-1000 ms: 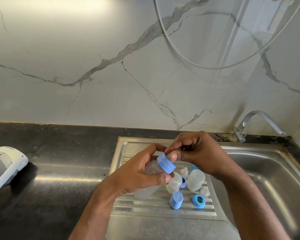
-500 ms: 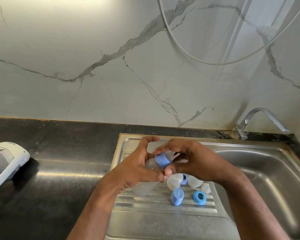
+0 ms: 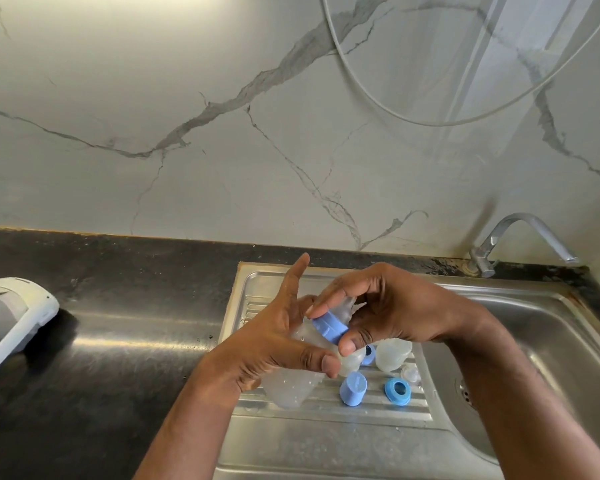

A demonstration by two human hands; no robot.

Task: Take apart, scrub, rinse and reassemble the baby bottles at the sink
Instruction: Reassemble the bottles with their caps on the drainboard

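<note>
Over the drainboard, my right hand (image 3: 395, 306) pinches the blue collar (image 3: 329, 328); the bottle (image 3: 293, 382) slants down-left inside my left hand (image 3: 274, 344), fingers half spread.

1. Marble wall (image 3: 125, 98): white with grey veins, rising behind the counter.
2. Black counter (image 3: 101, 341): glossy, with streaks of reflected light, left of the steel basin and running on behind it.
3. White device (image 3: 18, 317): at the left edge, lying on the counter, grey padding inside, partly cut off.
4. White cable (image 3: 395, 112): hanging in a loop before the wall, upper right.
5. Clear sheet (image 3: 482, 64): upper right, see-through with pale vertical streaks; exact nature unclear.
</note>
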